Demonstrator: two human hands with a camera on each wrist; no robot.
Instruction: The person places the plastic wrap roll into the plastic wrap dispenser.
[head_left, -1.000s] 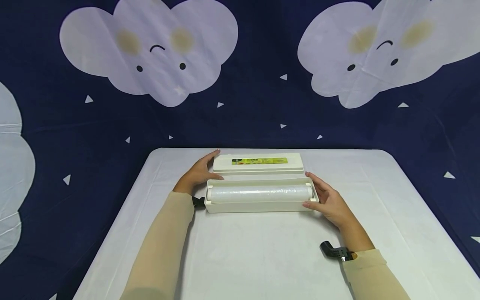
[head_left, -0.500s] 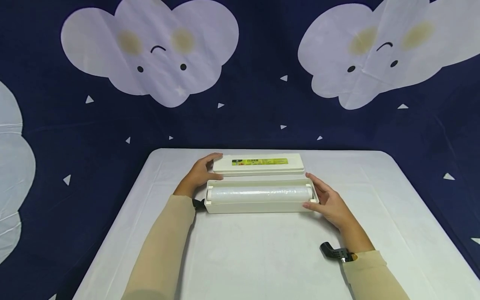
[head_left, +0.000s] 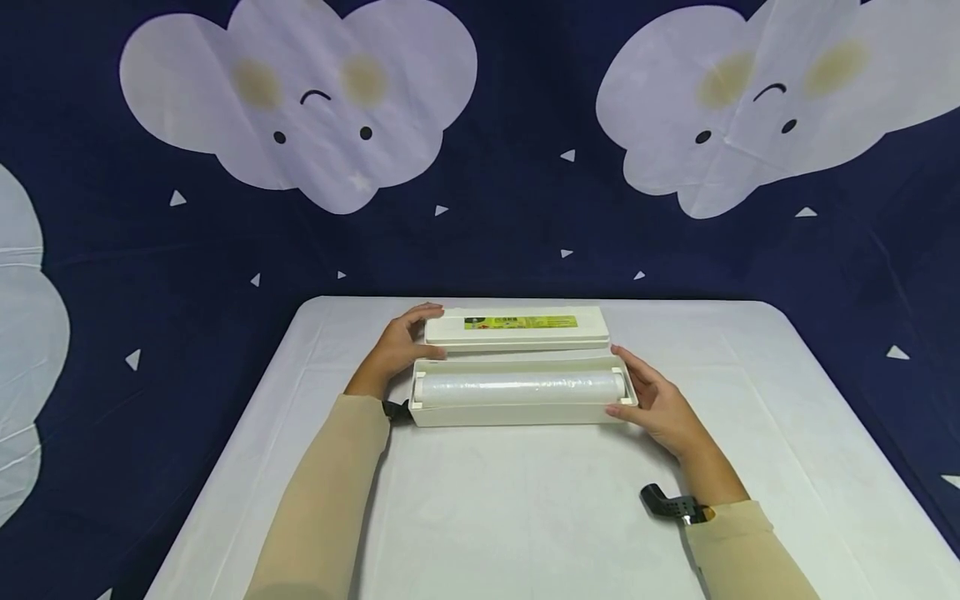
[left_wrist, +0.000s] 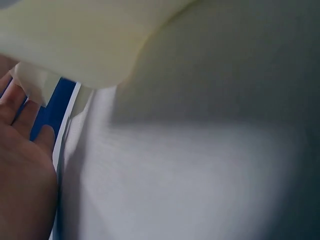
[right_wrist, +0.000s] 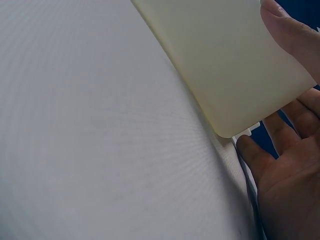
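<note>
Left hand (head_left: 393,348) just drawing fingertips in at a cream oblong plastic lid (head_left: 517,336).
Thumb and fingers pinching its left end; right hand (head_left: 665,410) clasping the right end of a cream, open-topped plastic box (head_left: 517,417), translucent film roll (head_left: 519,387) resting inside. Box staying put on white table (head_left: 525,508), lid just behind; 2 parts being held, box remaining uncovered.

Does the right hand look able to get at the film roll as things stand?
Probably yes: the right hand grips one end of the box, nothing covers the film roll, and the lid is off.
</note>
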